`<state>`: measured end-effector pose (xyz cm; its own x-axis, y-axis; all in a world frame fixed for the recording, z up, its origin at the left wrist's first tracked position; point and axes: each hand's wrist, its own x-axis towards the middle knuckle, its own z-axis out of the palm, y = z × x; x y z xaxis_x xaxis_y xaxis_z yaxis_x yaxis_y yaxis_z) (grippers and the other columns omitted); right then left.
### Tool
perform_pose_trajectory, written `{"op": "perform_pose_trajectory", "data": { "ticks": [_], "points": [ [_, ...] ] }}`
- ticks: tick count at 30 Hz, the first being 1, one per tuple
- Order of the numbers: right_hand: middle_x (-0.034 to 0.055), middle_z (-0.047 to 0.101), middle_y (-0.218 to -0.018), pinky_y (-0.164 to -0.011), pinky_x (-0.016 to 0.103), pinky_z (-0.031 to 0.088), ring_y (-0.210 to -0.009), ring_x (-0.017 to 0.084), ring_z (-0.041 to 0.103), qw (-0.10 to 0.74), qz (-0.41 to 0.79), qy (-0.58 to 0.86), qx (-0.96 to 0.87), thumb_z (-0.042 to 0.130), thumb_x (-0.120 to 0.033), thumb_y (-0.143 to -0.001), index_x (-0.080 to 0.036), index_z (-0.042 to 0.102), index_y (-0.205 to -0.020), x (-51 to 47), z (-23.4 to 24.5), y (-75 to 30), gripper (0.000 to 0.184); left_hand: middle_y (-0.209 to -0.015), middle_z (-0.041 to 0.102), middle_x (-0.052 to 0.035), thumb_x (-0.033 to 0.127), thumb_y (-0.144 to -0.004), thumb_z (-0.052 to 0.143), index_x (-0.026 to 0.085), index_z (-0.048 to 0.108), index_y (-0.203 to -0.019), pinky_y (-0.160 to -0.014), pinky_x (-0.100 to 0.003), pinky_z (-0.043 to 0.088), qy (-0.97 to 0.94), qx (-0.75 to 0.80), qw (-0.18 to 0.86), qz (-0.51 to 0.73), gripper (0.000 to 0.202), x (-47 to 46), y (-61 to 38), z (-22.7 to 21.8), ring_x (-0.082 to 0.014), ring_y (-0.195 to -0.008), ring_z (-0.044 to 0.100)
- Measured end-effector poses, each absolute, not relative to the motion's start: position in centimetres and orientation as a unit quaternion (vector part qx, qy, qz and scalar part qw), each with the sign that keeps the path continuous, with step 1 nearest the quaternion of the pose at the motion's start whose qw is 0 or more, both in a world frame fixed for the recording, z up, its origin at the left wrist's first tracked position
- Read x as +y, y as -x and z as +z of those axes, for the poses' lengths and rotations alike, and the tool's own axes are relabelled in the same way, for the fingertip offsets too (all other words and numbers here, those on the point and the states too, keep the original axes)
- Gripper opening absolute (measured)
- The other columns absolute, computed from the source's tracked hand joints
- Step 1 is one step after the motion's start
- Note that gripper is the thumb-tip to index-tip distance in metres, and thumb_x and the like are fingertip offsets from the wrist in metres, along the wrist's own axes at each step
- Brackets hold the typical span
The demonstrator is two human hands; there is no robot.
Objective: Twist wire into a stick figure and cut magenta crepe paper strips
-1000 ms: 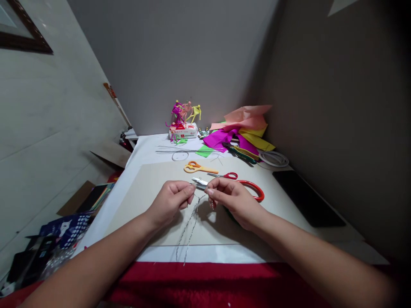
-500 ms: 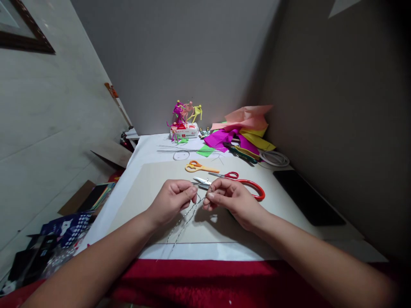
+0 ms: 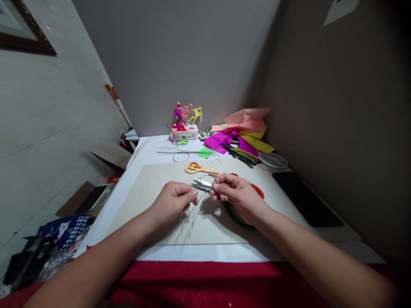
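A twisted silvery wire [image 3: 199, 214] hangs over the board between my hands, its two long strands dangling towards me. My left hand [image 3: 176, 199] pinches it at the fingertips on the left. From there a thin part arches up and across to my right hand [image 3: 236, 193], whose thumb and fingers are closed on the wire too. Beneath and behind the hands lie large red-handled scissors [image 3: 257, 189], partly covered by my right hand. Orange scissors [image 3: 201, 169] rest just beyond. Where exactly the wire runs inside my fingers is hidden.
Loose straight wires [image 3: 176, 150] lie behind the board [image 3: 135, 205]. Small coloured figures [image 3: 183, 113] stand on and by a white box [image 3: 188, 133]. Crepe paper [image 3: 247, 122], pliers [image 3: 240, 155], a white coil [image 3: 272, 160] and a black slab [image 3: 306, 199] are on the right.
My right hand has shifted right, away from my left, with the wire stretched between them. The dangling strands have swung to the right.
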<state>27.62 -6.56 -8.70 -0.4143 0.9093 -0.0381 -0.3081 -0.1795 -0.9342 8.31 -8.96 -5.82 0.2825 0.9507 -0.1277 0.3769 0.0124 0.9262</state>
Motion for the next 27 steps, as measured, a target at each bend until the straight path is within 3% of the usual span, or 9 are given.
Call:
{"op": "perform_pose_trajectory", "data": {
  "ticks": [8,16,27],
  "points": [
    [0.0031,0.068,-0.072,-0.065,0.024,0.048,-0.066,0.012,0.064,0.422,0.718,0.306,-0.461,0.075,-0.028,-0.068,-0.016,0.053,-0.078,-7.0,-8.9,-27.0,0.027,-0.036,0.041,0.0053,0.036,-0.08,0.049,0.014,0.057,-0.06,-0.041,-0.021,0.025,-0.643,0.536,0.457,0.302,0.031,-9.2,-8.7,-6.2,-0.007,-0.035,0.034],
    [0.0015,0.067,-0.068,-0.064,0.027,0.051,-0.062,0.014,0.065,0.44,0.713,0.315,-0.445,0.071,-0.031,-0.072,-0.018,0.047,-0.084,-7.2,-8.6,-27.1,0.03,-0.052,0.062,-0.0033,0.032,-0.075,0.058,0.013,0.059,-0.06,-0.05,-0.022,0.038,-0.645,0.53,0.486,0.259,0.024,-9.5,-9.0,-5.8,-0.0107,-0.048,0.05],
    [-0.0046,0.064,-0.067,-0.064,0.026,0.045,-0.062,0.012,0.061,0.438,0.705,0.311,-0.464,0.077,-0.021,-0.064,-0.021,0.044,-0.09,-7.8,-9.0,-26.4,0.043,-0.052,0.064,-0.0043,0.028,-0.077,0.056,0.014,0.062,-0.052,-0.06,-0.025,0.041,-0.654,0.495,0.497,0.283,0.029,-9.5,-9.3,-6.5,-0.0122,-0.052,0.053]
  ]
}}
